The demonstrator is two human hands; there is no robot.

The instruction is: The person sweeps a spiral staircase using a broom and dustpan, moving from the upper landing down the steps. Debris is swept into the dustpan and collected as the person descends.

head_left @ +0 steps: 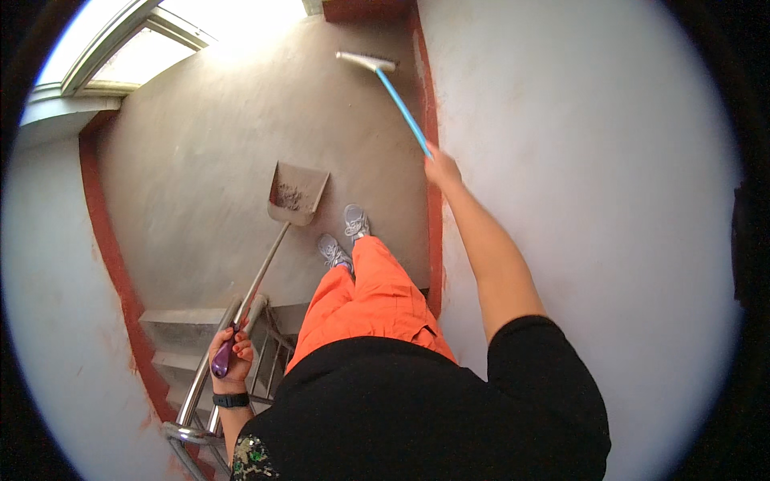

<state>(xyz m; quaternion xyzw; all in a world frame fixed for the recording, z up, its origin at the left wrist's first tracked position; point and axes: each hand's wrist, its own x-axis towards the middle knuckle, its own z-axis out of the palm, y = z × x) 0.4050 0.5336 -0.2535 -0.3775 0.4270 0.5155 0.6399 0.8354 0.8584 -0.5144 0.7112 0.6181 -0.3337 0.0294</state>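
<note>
My left hand (pixel 232 353) is closed around the purple grip of a long-handled dustpan (pixel 311 183). The dustpan's pan rests on the floor just ahead and left of my shoes, and dark debris (pixel 287 197) lies inside it. My right hand (pixel 442 167), arm stretched forward along the wall, grips the blue handle of a broom (pixel 403 108). The broom's pale head, with dark bristles along one side, is at floor level near the far right corner, well beyond the dustpan.
Concrete floor (pixel 184 160) makes up the landing. A metal stair railing (pixel 192 393) stands beside my left arm, with steps (pixel 180 333) descending behind it. White walls (pixel 577 160) with a red base band (pixel 434 240) flank both sides. A bright window (pixel 136 60) is at far left.
</note>
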